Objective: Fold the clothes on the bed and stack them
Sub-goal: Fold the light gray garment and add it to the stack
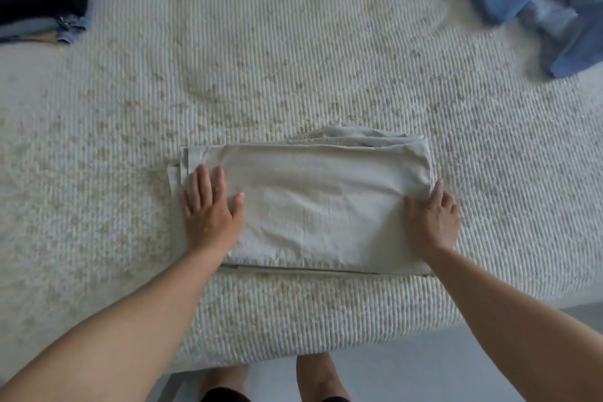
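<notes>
The beige garment (326,206) lies folded to a neat rectangle on the bed (293,59) between the flat left hand (210,206) and the right hand (430,222) pressing its edge, while blue clothes (538,0) beyond the right hand seem unfolded.

Beige garment (319,206) folded into a flat rectangle near the bed's (293,59) front edge, blue clothes (538,0) heaped far right

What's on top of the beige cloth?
The left hand lies flat on the beige cloth; the right hand rests at its right edge. Whatever lies inside its folds is covered.
</notes>
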